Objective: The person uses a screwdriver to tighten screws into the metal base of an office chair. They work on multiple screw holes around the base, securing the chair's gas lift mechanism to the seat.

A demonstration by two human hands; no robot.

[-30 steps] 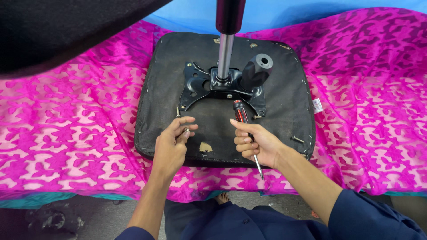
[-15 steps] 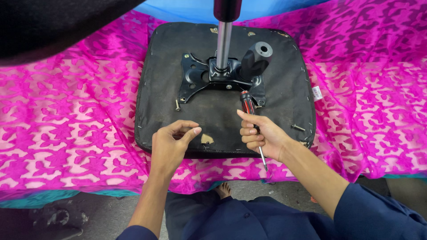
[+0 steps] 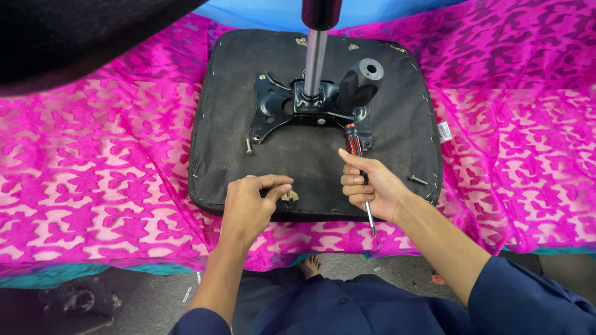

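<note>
An upturned black chair seat (image 3: 217, 124) lies on a pink patterned cloth (image 3: 93, 174). A black metal bracket (image 3: 273, 108) with a chrome post (image 3: 315, 59) and a black lever (image 3: 360, 80) is fixed at its middle. My right hand (image 3: 369, 186) grips a red-and-black screwdriver (image 3: 354, 144), handle up, shaft pointing down past the seat's front edge. My left hand (image 3: 248, 205) rests on the seat's front part with its fingers curled, pinched near a torn spot (image 3: 290, 196). A loose screw (image 3: 248, 147) stands by the bracket's left corner. Another screw (image 3: 417, 180) lies at the right.
A dark padded chair part (image 3: 74, 37) overhangs the upper left. Blue fabric (image 3: 261, 12) shows behind the seat. Below the table edge are grey floor, dark objects (image 3: 81, 298) at the lower left, and my foot (image 3: 310, 267).
My left hand has come back from the bracket's left corner to the seat's front edge. My right hand with the screwdriver shifted slightly; the view moved closer.
</note>
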